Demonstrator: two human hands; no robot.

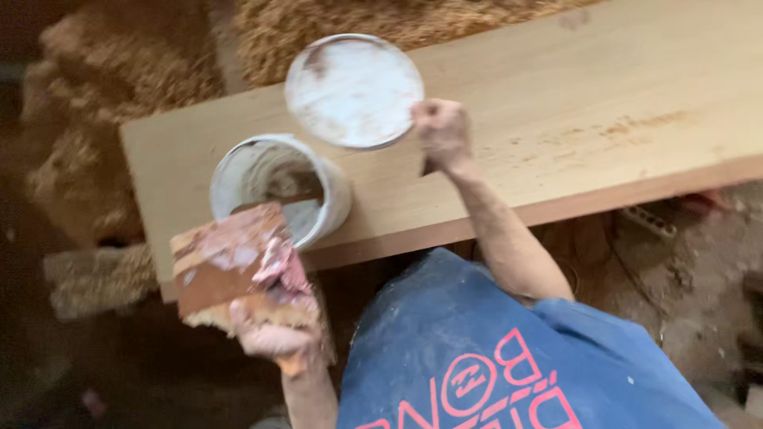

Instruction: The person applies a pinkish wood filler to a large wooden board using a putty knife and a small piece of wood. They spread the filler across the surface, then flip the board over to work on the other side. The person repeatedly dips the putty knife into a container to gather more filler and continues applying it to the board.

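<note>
Two hands are working: the left hand [274, 338] is gripping a smeared wooden block [238, 266] beside the white bucket [278, 187] near the board's [572, 119] left end; the right hand [442, 131] is pinching the round lid [354, 91] just beyond the bucket.

A: Identify the support surface.
B: A pale wooden board [556, 135].
A: Items resting on it?
B: One open white tub [278, 187], standing near the board's left end.
</note>
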